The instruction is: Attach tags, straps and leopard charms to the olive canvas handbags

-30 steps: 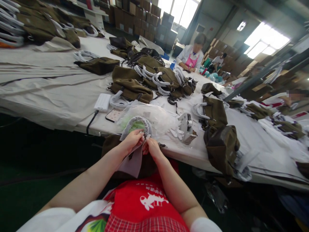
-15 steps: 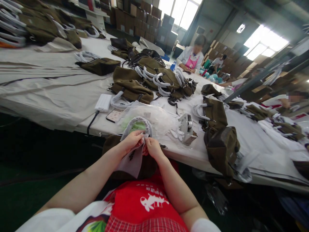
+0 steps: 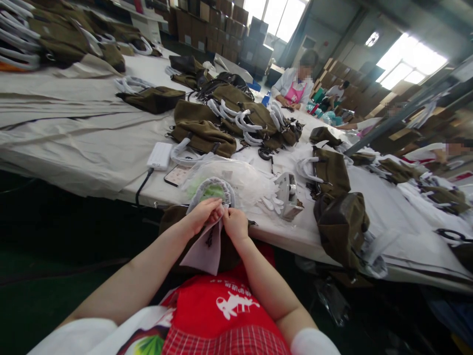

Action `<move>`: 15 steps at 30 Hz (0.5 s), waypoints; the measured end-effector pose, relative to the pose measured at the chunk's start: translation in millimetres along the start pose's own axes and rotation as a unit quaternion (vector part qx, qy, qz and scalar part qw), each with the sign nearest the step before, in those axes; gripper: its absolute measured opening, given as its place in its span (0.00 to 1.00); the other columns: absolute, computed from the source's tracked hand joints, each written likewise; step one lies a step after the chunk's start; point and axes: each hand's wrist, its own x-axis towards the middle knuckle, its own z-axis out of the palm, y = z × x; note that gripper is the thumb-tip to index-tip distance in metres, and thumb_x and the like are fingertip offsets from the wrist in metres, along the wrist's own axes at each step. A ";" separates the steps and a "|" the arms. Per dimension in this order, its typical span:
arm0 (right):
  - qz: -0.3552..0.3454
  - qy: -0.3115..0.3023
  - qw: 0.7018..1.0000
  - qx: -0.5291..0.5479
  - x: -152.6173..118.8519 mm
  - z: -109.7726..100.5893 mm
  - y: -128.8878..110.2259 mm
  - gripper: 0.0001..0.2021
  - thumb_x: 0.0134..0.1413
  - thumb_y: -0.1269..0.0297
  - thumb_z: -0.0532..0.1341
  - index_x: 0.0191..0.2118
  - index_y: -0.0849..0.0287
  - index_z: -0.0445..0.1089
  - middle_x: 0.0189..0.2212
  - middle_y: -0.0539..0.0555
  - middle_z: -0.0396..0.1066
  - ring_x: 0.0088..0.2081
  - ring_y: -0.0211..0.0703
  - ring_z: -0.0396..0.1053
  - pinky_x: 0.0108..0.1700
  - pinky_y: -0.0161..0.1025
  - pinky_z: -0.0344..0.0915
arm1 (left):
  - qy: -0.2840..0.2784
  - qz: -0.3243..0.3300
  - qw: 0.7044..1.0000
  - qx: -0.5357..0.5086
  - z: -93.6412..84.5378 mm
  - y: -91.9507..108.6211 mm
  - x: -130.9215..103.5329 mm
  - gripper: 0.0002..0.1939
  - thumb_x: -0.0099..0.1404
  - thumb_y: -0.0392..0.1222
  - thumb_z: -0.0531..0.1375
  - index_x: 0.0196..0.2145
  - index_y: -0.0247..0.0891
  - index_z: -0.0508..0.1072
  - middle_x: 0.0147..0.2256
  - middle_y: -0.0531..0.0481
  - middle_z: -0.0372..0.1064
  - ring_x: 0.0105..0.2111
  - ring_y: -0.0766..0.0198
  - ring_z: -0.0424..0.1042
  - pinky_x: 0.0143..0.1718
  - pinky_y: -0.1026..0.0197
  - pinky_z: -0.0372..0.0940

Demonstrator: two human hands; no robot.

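Note:
A brown-olive handbag point(image 3: 172, 217) rests against me at the table's front edge, partly hidden by my forearms. Its handle point(image 3: 202, 185), wrapped in pale grey padding, arches up behind my hands. My left hand point(image 3: 207, 213) is closed, fingertips pinching the top of a whitish flap of sheet material point(image 3: 201, 254) at the handle's base. My right hand point(image 3: 235, 224) pinches at the same spot, its fingertips almost touching the left ones. Below the fingers the flap hangs down, with a short dark chain point(image 3: 209, 239) lying over it. Whatever small part sits between the fingertips is hidden.
Just beyond the bag lie clear plastic wrapping point(image 3: 244, 180), a phone point(image 3: 177, 175), a white power bank point(image 3: 159, 156) with a cable, and a grey metal device point(image 3: 290, 197). More bags point(image 3: 205, 135) are piled behind; another bag point(image 3: 342, 229) stands right. A co-worker point(image 3: 293, 88) works across the table.
The whitish flap has swung and now hangs more upright and narrower. My left fingers have curled in more, while both hands stay at the handle's base. The view has shifted slightly.

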 end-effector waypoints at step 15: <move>-0.046 -0.084 0.963 0.253 7.0 1.1 21.8 0.28 0.67 0.44 0.48 0.20 0.56 0.62 0.15 0.50 0.62 0.17 0.38 0.61 0.21 0.34 0.55 | -0.021 0.017 0.995 0.098 3.7 -12.1 1.3 0.37 0.57 0.33 0.58 0.64 0.26 0.56 0.20 0.55 0.66 0.17 0.66 0.63 0.18 0.67 0.57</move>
